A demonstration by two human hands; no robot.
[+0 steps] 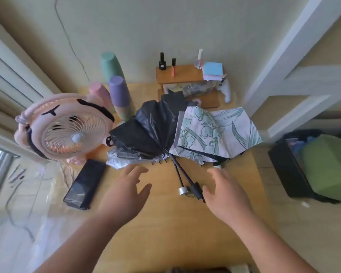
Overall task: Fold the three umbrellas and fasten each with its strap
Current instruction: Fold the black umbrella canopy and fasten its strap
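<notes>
Two empty, open-fingered grips, left hand (124,191) and right hand (226,192), hover over cluttered wooden desk (165,229) against pale wall (165,26).

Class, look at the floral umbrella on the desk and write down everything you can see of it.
The floral umbrella has a white canopy printed with green bell-shaped flowers and long leaves, with dark edging along its near hem. It looks like thin fabric. It lies unfolded and crumpled on the wooden desk, its left edge overlapping the black umbrella. Thin dark shafts run from beneath both canopies towards the hands; whose is whose is unclear. Neither hand touches it.
</notes>
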